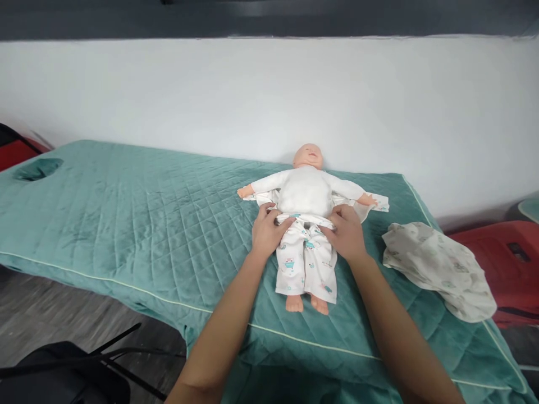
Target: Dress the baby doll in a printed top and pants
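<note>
On its back lies a baby doll (306, 191) with a white cloth torso, its head toward the wall and its arms spread. White printed baby trousers (290, 264) cover its legs, with the bare feet showing below the cuffs. My left hand (268, 231) grips the trouser waistband at one side, thumb on top. At the other side, my right hand (346, 231) pinches the same waistband. Beneath the doll's back and arms a white printed baby shirt (381, 202) is spread open. Some fingertips are hidden by the fabric.
A green quilted cover (147, 224) lies over the bed, with a face hole (39, 169) at the far left. Crumpled pale printed cloth (438, 266) rests at the right edge. Beyond it stands a red plastic case (501, 258). A black chair (63, 373) is at lower left.
</note>
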Motion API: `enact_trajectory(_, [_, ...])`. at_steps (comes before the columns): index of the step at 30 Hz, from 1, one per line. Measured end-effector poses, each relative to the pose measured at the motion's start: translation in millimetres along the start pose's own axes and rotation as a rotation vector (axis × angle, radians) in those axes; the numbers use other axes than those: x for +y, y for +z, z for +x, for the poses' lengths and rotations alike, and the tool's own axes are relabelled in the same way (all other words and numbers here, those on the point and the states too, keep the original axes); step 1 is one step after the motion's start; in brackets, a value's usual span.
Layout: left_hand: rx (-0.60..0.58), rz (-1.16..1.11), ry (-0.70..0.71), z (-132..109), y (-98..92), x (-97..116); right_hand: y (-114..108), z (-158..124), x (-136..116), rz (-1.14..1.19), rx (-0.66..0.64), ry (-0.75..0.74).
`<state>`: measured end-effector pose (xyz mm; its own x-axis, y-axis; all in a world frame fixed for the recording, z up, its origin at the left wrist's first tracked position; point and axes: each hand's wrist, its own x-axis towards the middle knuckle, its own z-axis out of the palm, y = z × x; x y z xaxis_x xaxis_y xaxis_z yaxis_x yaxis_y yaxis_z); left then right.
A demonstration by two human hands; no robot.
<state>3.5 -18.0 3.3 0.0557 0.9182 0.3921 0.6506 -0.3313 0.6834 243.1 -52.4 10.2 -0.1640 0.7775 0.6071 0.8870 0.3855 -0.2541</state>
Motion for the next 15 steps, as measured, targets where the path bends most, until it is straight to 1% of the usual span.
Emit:
enact_trajectory(3, [-0.007, -0.002, -0.013, 0.0, -0.6, 1.0, 0.0, 0.3, 1.1, -0.053, -0.033, 0.004])
enact_trajectory(6, [-0.011, -0.004, -0.014, 0.0, -0.8, 1.1, 0.4, 1.3, 3.2, -0.057, -0.062, 0.015])
enact_trajectory(9, [-0.018, -0.006, -0.012, 0.3, -0.6, 0.4, 1.7, 2.9, 5.8, -0.021, -0.082, 0.043])
enact_trajectory(15, [-0.055, -0.019, -0.025, -0.2, -1.4, 0.3, 1.3, 7.0, 5.5, 0.073, -0.104, 0.155])
